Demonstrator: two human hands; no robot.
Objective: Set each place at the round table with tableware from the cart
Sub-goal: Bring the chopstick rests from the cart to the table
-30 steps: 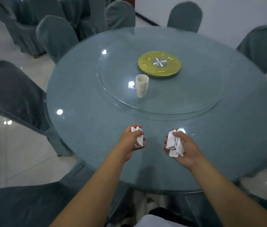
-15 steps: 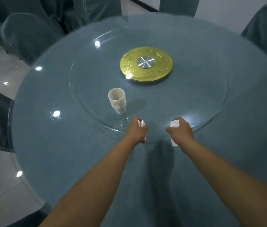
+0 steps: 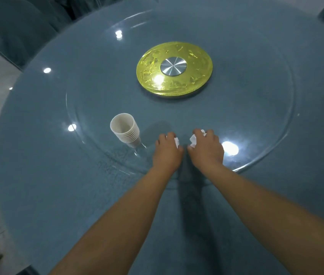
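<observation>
Glass turntable (image 3: 256,96) — blue round table (image 3: 48,195), covered chairs (image 3: 14,30)

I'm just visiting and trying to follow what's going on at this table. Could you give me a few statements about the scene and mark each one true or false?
1. A stack of white paper cups stands on the round glass turntable. True.
2. The cups are to the right of both hands. False: they are left of the left hand.
3. Each hand holds small white pieces. True: the left hand and the right hand both grip white items.
4. The gold round disc with a silver centre sits nearer the person than the hands. False: it lies beyond them.
</observation>
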